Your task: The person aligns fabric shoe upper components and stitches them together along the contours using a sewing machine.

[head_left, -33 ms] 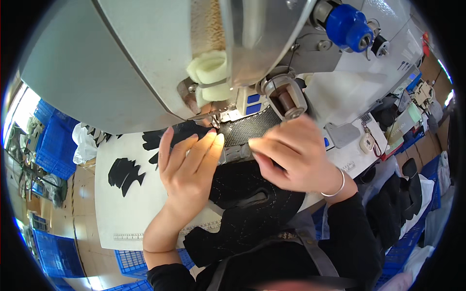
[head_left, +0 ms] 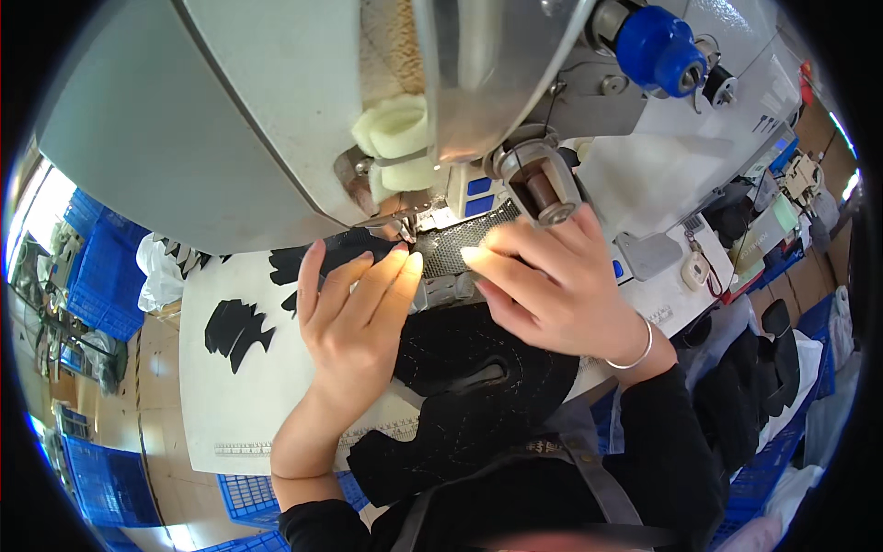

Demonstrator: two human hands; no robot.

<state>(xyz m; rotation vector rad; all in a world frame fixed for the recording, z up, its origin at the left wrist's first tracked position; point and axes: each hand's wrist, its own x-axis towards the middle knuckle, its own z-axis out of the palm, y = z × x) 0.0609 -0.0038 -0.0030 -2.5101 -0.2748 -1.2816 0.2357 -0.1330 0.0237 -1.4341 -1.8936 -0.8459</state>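
My left hand (head_left: 354, 304) lies with its fingers spread, fingertips pressing on a black cut material piece (head_left: 342, 250) beside the lit needle area (head_left: 409, 230) of a sewing machine (head_left: 276, 110). Across from it my right hand (head_left: 552, 290) has its fingers stretched out and apart, tips at the edge of a dark, shiny textured piece (head_left: 455, 244) and nothing visible in its grasp. Below both hands, a larger black stitched piece (head_left: 497, 382) with a slot drapes over the table's near edge onto my lap.
A black cut piece (head_left: 237, 331) lies on the white table (head_left: 207, 405), left of my left hand. A spool holder (head_left: 544, 191) hangs above my right hand. Blue crates (head_left: 108, 478) stand at left, and black pieces (head_left: 745, 377) are heaped at right.
My right hand was blurred and more curled; its fingers have straightened and its tips have come down slightly left onto the textured piece. The left hand has barely moved.
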